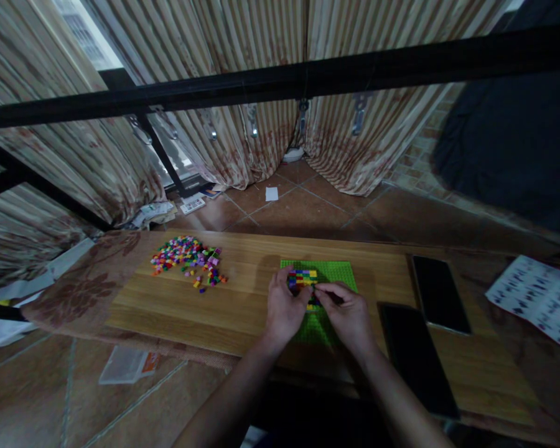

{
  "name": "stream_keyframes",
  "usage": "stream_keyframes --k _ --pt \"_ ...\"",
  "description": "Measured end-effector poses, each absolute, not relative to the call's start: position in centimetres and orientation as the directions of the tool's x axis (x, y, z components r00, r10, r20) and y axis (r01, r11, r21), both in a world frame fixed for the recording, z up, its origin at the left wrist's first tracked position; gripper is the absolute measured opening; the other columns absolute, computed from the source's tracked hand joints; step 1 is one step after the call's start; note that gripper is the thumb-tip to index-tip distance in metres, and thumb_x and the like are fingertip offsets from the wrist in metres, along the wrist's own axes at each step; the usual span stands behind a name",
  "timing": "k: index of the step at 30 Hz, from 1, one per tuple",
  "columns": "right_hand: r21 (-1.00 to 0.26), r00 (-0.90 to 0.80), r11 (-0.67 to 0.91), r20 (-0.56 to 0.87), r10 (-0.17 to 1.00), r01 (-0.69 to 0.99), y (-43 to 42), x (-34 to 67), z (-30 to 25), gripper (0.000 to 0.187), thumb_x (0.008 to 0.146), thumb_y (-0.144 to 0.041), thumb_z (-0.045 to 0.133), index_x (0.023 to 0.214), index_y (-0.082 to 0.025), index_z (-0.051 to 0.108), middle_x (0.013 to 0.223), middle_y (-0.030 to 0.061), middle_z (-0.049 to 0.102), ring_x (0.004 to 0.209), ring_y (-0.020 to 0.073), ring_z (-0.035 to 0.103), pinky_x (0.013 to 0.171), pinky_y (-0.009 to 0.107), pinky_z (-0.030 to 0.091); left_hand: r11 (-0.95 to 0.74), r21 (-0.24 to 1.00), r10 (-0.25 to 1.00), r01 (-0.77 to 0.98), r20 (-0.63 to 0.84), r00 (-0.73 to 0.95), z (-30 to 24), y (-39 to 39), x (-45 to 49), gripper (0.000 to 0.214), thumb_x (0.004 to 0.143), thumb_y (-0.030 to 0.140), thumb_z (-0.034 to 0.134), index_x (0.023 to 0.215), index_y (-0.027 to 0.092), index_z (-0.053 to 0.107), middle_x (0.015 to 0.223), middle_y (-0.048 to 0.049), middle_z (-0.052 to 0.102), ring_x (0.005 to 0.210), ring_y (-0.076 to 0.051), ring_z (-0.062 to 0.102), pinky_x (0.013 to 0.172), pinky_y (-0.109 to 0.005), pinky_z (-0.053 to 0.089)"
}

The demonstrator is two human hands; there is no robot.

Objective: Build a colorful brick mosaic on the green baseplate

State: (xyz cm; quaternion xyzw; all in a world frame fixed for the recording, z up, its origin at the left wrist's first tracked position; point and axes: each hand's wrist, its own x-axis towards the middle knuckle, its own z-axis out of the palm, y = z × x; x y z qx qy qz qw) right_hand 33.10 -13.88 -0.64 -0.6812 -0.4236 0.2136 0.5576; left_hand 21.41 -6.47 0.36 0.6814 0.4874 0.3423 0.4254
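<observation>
Left hand (285,303): curled by toy-brick rows (303,275), grip unclear
Right hand (348,311): likewise
Loose bricks (182,251): ten o'clock from green baseplate (338,271)

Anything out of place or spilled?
Minor: a white sheet and a translucent plastic item lie on the floor, as if dropped. A few bricks lie apart from the heap on the tabletop.

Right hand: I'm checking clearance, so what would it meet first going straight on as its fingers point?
Probably the multicoloured rectangular plastic bricks, close ahead of the right hand, though the left hand lies close too; depth is unclear.
</observation>
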Motion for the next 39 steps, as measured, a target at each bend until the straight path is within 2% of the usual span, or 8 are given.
stream_keyframes --k 3,7,13,19,25,30,35,39 --pt "-0.977 0.606 -0.022 0.114 0.788 0.213 -13.5 32.8 -0.9 0.019 0.076 -0.038 0.065 0.081 -0.022 0.073 0.082 0.0040 0.071 0.077 0.0186 0.065 0.071 0.031 0.051 -0.144 0.913 0.964 0.381 0.042 0.262 0.1 -6.5 21.7 0.056 0.073 0.026 0.069 0.125 0.018 0.052 0.120 -0.0113 0.060 0.113 -0.024 0.057 0.098 -0.038 0.045" --pt "-0.997 0.712 -0.032 -0.072 0.698 -0.070 -12.8 32.2 -0.9 0.028 0.061 -0.041 0.075 0.078 -0.019 0.072 0.069 0.0020 0.069 0.064 0.0160 0.061 0.060 0.029 0.049 -0.140 0.919 0.968 0.368 0.049 0.245 -0.4 -6.6 21.9 0.056 0.074 0.027 0.068 0.126 0.018 0.051 0.120 -0.0112 0.060 0.111 -0.023 0.058 0.098 -0.039 0.046" --pt "-0.941 0.696 -0.054 -0.286 0.659 -0.335 -12.5 31.6 -0.8 0.040 0.054 -0.041 0.081 0.086 -0.018 0.073 0.072 0.0032 0.070 0.060 0.0136 0.059 0.051 0.024 0.043 -0.161 0.916 0.975 0.368 0.088 0.206 -0.4 -6.9 22.3 0.050 0.075 0.027 0.066 0.122 0.019 0.054 0.116 -0.0103 0.060 0.110 -0.023 0.058 0.096 -0.039 0.047" --pt "-0.926 0.704 -0.046 -0.316 0.636 -0.374 -12.6 31.4 -1.0 0.039 0.052 -0.040 0.083 0.083 -0.017 0.074 0.071 0.0030 0.070 0.057 0.0116 0.057 0.049 0.022 0.040 -0.224 0.891 0.970 0.395 0.162 0.183 -0.6 -7.4 22.6 0.047 0.078 0.028 0.064 0.122 0.018 0.053 0.116 -0.0114 0.059 0.111 -0.024 0.056 0.097 -0.039 0.046" --pt "-0.927 0.720 0.011 -0.284 0.633 -0.376 -12.3 31.2 -1.5 0.040 0.051 -0.042 0.083 0.081 -0.018 0.074 0.074 0.0038 0.072 0.064 0.0147 0.061 0.059 0.027 0.046 -0.272 0.872 0.958 0.406 0.209 0.194 -0.9 -7.6 22.7 0.048 0.079 0.030 0.063 0.125 0.016 0.052 0.116 -0.0131 0.059 0.113 -0.025 0.055 0.098 -0.042 0.045" --pt "-0.918 0.680 -0.016 -0.306 0.666 -0.397 -13.4 31.4 -1.4 0.045 0.054 -0.044 0.084 0.089 -0.018 0.073 0.084 0.0048 0.071 0.068 0.0140 0.061 0.058 0.024 0.045 -0.232 0.933 0.962 0.273 0.179 0.206 -0.9 -7.3 21.3 0.048 0.085 0.036 0.058 0.129 0.017 0.049 0.124 -0.0132 0.059 0.115 -0.024 0.056 0.099 -0.040 0.045" --pt "-0.932 0.733 0.033 -0.263 0.628 -0.362 -15.8 32.8 -1.1 0.043 0.058 -0.044 0.083 0.092 -0.021 0.073 0.095 0.0028 0.070 0.070 0.0097 0.058 0.060 0.020 0.046 -0.155 0.965 0.987 0.212 0.141 0.078 -0.9 -5.8 15.7 0.047 0.087 0.042 0.055 0.127 0.017 0.052 0.125 -0.0137 0.060 0.108 -0.023 0.060 0.091 -0.038 0.049" --pt "-0.958 0.775 -0.042 -0.254 0.579 -0.283 -17.7 33.0 -1.3 0.044 0.059 -0.048 0.082 0.091 -0.019 0.072 0.091 0.0028 0.071 0.069 0.0106 0.057 0.060 0.021 0.046 -0.038 0.975 0.997 0.221 0.053 -0.064 -1.4 -4.1 9.1 0.046 0.080 0.043 0.061 0.116 0.015 0.059 0.110 -0.0130 0.066 0.090 -0.021 0.065 0.079 -0.033 0.052"
